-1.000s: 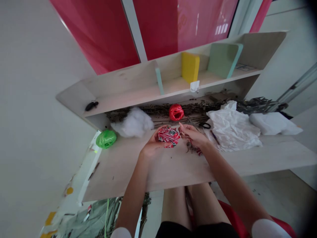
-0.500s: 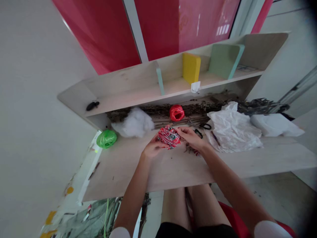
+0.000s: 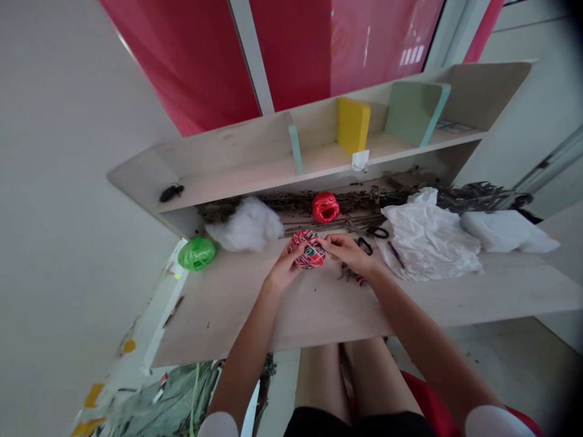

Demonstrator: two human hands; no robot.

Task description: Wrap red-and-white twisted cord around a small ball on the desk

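Note:
A ball of red, white and green yarn (image 3: 310, 257) is held above the desk, wrapped by the fingers of my left hand (image 3: 285, 267), with the thumb across its near face. At the ball's right edge, my right hand (image 3: 348, 252) pinches the yarn between thumb and fingertips; the strand itself is too fine to see clearly. Just below that hand lie dry brown twigs with a bit of red and white yarn (image 3: 360, 280). Black-handled scissors (image 3: 377, 232) rest beyond it, partly among the stems.
Behind my hands are a red twine ball (image 3: 325, 207), white stuffing (image 3: 250, 224) and dried stems (image 3: 291, 199). A green twine ball (image 3: 197, 254) sits at the left end. Crumpled white plastic (image 3: 430, 237) and a pen (image 3: 396, 255) lie right. A shelf (image 3: 237, 179) overhangs the desk's back.
The yarn ball has turned in my left hand and shifted slightly left, and my left thumb now lies higher across it. My right fingers have moved a little left along its edge.

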